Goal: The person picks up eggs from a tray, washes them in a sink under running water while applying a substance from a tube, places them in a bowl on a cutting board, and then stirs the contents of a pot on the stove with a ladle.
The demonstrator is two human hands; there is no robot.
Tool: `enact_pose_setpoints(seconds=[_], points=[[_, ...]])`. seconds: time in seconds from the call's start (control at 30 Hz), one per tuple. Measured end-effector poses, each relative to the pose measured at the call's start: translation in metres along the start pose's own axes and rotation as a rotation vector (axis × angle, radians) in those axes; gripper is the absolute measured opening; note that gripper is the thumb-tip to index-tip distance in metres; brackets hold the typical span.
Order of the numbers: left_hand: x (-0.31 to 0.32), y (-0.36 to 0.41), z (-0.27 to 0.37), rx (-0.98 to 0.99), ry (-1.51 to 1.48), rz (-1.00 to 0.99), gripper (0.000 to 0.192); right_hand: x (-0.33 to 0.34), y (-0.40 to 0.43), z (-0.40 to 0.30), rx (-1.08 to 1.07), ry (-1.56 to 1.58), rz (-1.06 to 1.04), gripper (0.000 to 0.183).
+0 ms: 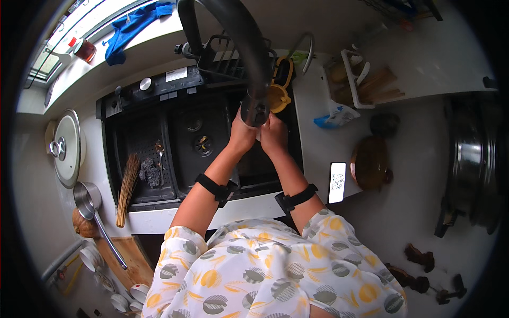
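Observation:
Both my hands are over the right part of a black double-bowl sink [181, 131], close together beneath the head of a black faucet [255, 109]. My left hand [242, 133] is at the left of the faucet head, its fingers hidden behind it. My right hand [274, 134] is close by on the right, fingers bent. A bit of something pale shows between the palms, too little to identify. The yellow strainer basket [279, 99] is just beyond my right hand. Left of my arms are a twig brush [128, 187], a steel-wool scourer [150, 172] and a spoon [161, 161].
A lit phone [337, 183] lies on the right counter near an amber glass bowl [370, 163]. The faucet neck [234, 24] arches overhead. At left are a lidded pot [67, 149], a steel saucepan [88, 198] and a cutting board [123, 258]. A black rack [226, 55] stands behind the sink.

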State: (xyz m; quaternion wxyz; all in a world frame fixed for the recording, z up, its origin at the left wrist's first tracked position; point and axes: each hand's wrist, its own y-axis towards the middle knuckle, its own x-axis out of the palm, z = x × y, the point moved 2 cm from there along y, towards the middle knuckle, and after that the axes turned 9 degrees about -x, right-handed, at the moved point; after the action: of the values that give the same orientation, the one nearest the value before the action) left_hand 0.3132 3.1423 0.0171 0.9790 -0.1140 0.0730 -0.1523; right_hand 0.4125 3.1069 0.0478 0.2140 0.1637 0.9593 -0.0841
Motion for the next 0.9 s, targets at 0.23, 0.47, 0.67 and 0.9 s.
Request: enact_pose_setpoints(seconds=[0.23,0.47,0.67,0.9], points=[[-0.017,-0.001,-0.011,-0.717,-0.598,-0.416,0.03,-0.003,-0.01,-0.016,-0.102,-0.181,-0.305,0.032],[-0.011,-0.01,0.011,-0.094,-0.033,-0.165,0.041,0.001,-0.003,-0.002,-0.057,0.002,-0.116,0.038],[-0.009,-0.015,0.011,-0.31,-0.3,-0.3,0.037,-0.002,0.003,0.025,-0.033,0.288,-0.125,0.038],[-0.028,-0.013,0.004,-0.596,-0.458,-0.417,0.047,-0.008,-0.013,-0.002,0.008,0.412,-0.434,0.033]])
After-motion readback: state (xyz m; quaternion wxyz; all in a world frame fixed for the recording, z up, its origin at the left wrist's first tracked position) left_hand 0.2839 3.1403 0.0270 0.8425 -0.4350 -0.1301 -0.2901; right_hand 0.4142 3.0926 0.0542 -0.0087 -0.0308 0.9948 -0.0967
